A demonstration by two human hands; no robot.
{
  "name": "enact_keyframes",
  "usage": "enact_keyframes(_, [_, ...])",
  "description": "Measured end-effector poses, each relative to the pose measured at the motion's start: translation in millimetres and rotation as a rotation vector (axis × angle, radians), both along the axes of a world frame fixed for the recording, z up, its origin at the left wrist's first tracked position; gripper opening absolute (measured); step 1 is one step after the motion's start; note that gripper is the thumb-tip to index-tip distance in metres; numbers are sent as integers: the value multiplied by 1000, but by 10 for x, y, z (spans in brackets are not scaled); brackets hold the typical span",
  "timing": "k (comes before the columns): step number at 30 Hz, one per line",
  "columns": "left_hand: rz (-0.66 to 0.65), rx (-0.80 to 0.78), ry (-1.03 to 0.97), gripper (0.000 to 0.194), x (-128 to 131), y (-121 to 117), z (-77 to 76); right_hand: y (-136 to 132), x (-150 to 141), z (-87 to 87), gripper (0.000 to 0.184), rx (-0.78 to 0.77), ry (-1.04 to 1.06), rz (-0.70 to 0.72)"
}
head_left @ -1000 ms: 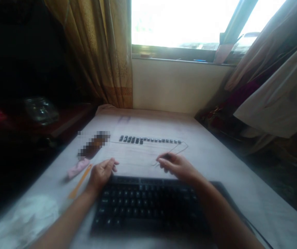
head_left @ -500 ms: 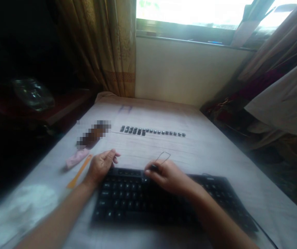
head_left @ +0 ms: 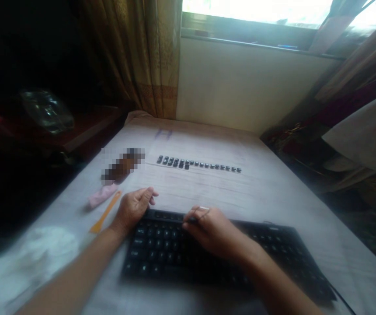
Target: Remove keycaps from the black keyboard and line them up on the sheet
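Observation:
A black computer keyboard (head_left: 161, 258) lies at a slant on the cloth-covered surface in front of me. My left hand (head_left: 134, 208) rests against its far left corner, fingers loosely curled, with nothing visible in them. Over the upper middle of the keyboard, my right hand (head_left: 210, 225) is closed on a wire keycap puller (head_left: 203, 208). Only the puller's thin loop shows, across the fingers; its handle is hidden in the grip. Beyond the keyboard, small black keycaps (head_left: 210, 166) stand in a long row, with a shorter second row at the left end.
Left of my left hand lie an orange spatula-like tool (head_left: 106, 212) and a rolled pink cloth (head_left: 102, 195). A pixelated brown object (head_left: 122, 166) is behind them. A whitish plastic-like heap (head_left: 48, 247) sits at the near left. The keyboard's cable (head_left: 343, 302) trails off at the lower right.
The puller's wire loop has swung from standing up to lying lower across my right fingers, and its black handle no longer shows. My left hand keeps its place; the whole view has shifted slightly.

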State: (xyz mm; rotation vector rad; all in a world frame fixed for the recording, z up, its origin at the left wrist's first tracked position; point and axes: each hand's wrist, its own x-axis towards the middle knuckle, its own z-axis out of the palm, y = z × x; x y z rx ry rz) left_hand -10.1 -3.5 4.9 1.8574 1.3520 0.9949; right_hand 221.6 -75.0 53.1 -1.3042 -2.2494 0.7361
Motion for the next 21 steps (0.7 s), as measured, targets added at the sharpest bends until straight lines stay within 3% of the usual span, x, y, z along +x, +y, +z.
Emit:
enact_keyframes(14, [-17,106,138,43,0,-18,-31,0,39,-36,20,-23,75,-73])
enact_keyframes(19, [-25,145,170,43,13,-22,-19,49,126,-5,36,-268,479,-234])
enact_keyframes(21, [-32,166,182,42,2,-16,-23,61,139,-12,40,-299,601,-289])
